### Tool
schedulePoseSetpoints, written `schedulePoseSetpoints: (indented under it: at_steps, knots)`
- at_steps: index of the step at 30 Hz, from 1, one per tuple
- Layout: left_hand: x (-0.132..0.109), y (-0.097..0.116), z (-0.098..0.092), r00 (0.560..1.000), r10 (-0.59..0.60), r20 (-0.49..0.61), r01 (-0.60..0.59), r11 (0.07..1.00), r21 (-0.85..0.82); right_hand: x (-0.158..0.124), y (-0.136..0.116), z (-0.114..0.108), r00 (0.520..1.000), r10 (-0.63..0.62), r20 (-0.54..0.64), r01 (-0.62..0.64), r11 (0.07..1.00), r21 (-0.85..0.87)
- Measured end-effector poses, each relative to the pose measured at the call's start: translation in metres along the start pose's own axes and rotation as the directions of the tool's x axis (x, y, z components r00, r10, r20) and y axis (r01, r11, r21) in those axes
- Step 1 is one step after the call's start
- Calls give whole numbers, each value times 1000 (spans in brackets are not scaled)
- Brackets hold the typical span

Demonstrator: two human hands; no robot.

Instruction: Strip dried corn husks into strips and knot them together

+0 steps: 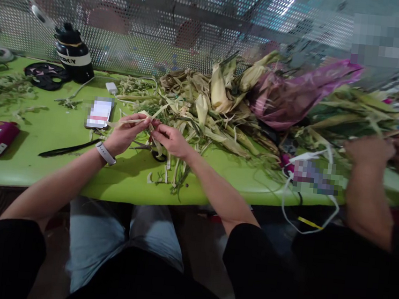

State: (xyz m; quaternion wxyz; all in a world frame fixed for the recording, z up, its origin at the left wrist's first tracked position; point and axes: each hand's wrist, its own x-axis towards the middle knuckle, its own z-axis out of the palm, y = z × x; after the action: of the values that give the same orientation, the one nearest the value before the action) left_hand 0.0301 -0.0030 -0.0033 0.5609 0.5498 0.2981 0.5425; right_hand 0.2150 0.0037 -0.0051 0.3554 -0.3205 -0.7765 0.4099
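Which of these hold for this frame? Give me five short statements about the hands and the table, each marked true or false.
1. The left hand and right hand both pinch a pale husk strip. True.
2. A white wristband is on the right wrist. False: the white wristband is on the left one.
3. The black bottle lies on its side. False: the black bottle stands upright.
4. A pink plastic bag rests against the heaped husks, right of both hands. True.
5. The magenta socket block sits between the hands. False: the magenta socket block is at the picture's left edge.
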Motion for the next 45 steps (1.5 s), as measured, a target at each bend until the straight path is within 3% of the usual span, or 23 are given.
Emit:
schedulePoseSetpoints:
  at_steps: [5,10,13,16,18,21,27,30,36,40,45]
  knots:
    - [3,2,-2,1000,1,-6,-1,999,47,0,-7,-15,998,20,62,-16,999,-51]
    - [5,1,-6,999,-21,-38,22,999,37,0,-4,-14,994,95,57,-95,995,12]
    - [5,0,-8,995,-1,-95,11,994,105,0,-3,-9,984,169,53,-175,971,161]
    - [5,0,-6,998,-12,-60,20,990,142,2,-1,-1,968,252,1,-234,898,373]
    - [4,1,-4,999,-37,-27,40,988,146,2,2,2,959,268,-91,-212,893,398]
    - [2,4,-1,998,-67,2,66,988,137,3,5,3,948,209,-241,-133,946,296]
    - [-2,6,-1,946,-236,223,185,956,228,2,4,4,970,169,-175,-101,934,342]
    - [-3,6,3,955,-236,183,195,957,215,4,5,8,966,173,-192,-74,896,438]
    - [-5,11,11,943,-313,111,314,949,14,7,6,15,942,168,-289,50,783,620]
    - [-5,9,9,938,-313,146,303,949,86,7,4,19,915,231,-330,46,755,654]
    - [-6,2,9,930,-324,174,292,938,187,9,7,23,825,338,-452,56,748,662]
